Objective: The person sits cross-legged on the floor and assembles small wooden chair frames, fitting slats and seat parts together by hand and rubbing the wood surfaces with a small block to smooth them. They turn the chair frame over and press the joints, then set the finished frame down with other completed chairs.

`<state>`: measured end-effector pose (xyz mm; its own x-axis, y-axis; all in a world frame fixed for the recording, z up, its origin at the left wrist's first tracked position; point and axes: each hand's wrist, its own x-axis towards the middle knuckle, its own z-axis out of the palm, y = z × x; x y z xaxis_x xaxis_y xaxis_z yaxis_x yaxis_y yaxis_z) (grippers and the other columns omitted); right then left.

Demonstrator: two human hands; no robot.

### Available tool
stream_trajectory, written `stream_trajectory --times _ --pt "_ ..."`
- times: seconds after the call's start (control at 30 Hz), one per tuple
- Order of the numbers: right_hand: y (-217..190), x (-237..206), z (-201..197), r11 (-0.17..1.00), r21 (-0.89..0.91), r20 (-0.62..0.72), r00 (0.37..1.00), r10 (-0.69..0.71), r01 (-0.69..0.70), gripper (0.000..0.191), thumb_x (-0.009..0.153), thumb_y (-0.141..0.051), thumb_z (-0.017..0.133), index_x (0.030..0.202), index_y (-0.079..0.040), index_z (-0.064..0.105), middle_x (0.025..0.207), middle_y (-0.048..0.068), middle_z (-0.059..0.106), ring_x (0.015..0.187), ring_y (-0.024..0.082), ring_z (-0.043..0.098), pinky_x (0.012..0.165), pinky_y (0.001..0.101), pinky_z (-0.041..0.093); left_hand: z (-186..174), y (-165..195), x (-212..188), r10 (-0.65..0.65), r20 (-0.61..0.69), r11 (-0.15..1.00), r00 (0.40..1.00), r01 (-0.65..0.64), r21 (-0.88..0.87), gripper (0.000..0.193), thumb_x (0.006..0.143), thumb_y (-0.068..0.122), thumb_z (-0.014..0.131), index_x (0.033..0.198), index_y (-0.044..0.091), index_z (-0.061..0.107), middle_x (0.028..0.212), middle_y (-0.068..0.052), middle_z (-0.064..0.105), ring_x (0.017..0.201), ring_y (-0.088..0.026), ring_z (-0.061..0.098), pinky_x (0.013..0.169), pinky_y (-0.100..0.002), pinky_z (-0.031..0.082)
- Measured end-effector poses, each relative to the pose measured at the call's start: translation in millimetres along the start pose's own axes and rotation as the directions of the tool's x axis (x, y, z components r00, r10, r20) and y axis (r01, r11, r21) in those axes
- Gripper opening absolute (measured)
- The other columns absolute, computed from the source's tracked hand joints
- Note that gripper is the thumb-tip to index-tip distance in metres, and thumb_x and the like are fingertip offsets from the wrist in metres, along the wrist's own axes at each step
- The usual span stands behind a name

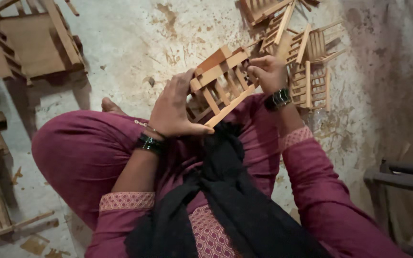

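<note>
Small slatted wooden frame (221,83), a miniature chair-like piece of pale strips, held tilted above the lap, just over the maroon-clad knees (87,153) and the black scarf (235,200). Left hand (173,107) wrapped around the frame's near side, thumb pressed along the lower rail, grip closed on the wood. Right hand (268,71) at the far upper corner, fingers pinched together on a slat or joint there; what exactly sits between the fingertips too small to tell. Dark bangles at the left wrist, a dark watch (279,99) on the right. Beyond the hands, a heap of similar finished slatted frames (307,62) on the stained concrete floor (130,43), near but apart from the held piece. Larger wooden frame (34,40) at the upper left, loose wooden strips (10,227) lower left, grey metal bars (407,174) at the right edge. Judged from this: assembly or checking of one corner in hand, with the frame braced by the left. Next move likely calling for a steady brace and a firm, square press at that joint, without twisting the thin slats.
</note>
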<state>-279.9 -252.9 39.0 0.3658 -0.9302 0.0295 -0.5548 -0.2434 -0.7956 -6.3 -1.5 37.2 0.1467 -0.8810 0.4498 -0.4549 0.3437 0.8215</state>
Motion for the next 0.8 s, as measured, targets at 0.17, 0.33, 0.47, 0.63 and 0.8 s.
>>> stream_trajectory --times 0.17,0.33,0.47,0.63,0.8 --pt "-61 -60 -3 0.929 0.156 -0.109 0.941 -0.322 0.336 0.014 0.095 0.007 0.073 0.108 0.003 0.071 0.101 0.011 0.077 0.088 0.014 0.074 0.080 0.0258 0.062 3 1 1 -0.035 0.010 0.999 0.999 0.035 0.003 0.135 0.056 0.064 0.096 0.158 0.006 0.029 0.143 -0.021 0.050 0.130 -0.041 0.051 0.112 -0.049 0.043" --pt "-138 -111 45 0.796 0.051 0.103 0.790 -0.605 0.603 0.014 0.095 0.004 0.072 0.108 0.001 0.073 0.109 0.013 0.075 0.104 0.023 0.073 0.092 0.0343 0.060 4 1 1 0.011 -0.004 1.000 1.000 -0.011 0.023 0.139 0.057 0.066 0.097 0.159 0.005 0.026 0.144 -0.024 0.047 0.132 -0.043 0.049 0.113 -0.050 0.042" --pt "-176 -121 54 0.709 -0.267 0.292 0.755 -0.587 0.653 0.012 0.092 -0.004 0.074 0.103 -0.004 0.077 0.099 0.012 0.075 0.092 0.028 0.072 0.079 0.0371 0.057 3 1 -1 -0.019 0.001 1.000 1.000 0.019 -0.001 0.139 0.056 0.068 0.096 0.160 0.007 0.028 0.143 -0.021 0.049 0.131 -0.041 0.052 0.112 -0.049 0.044" --pt "-197 -129 32 0.700 -0.358 0.460 0.769 -0.444 0.619 0.013 0.093 -0.005 0.070 0.100 -0.009 0.081 0.094 0.009 0.077 0.087 0.027 0.073 0.076 0.0368 0.055 5 2 1 -0.023 -0.014 0.998 1.000 0.024 0.052 0.139 0.055 0.073 0.095 0.159 0.007 0.029 0.141 -0.021 0.050 0.128 -0.042 0.053 0.108 -0.050 0.045" --pt "-193 -141 39 0.888 -0.093 0.006 0.892 -0.452 0.451 0.014 0.097 0.000 0.073 0.111 0.000 0.073 0.101 0.010 0.077 0.089 0.018 0.076 0.079 0.0299 0.060 8 1 3 -0.035 -0.010 0.999 0.999 0.035 0.034 0.140 0.055 0.076 0.092 0.159 0.008 0.028 0.142 -0.021 0.049 0.130 -0.041 0.052 0.110 -0.050 0.045"
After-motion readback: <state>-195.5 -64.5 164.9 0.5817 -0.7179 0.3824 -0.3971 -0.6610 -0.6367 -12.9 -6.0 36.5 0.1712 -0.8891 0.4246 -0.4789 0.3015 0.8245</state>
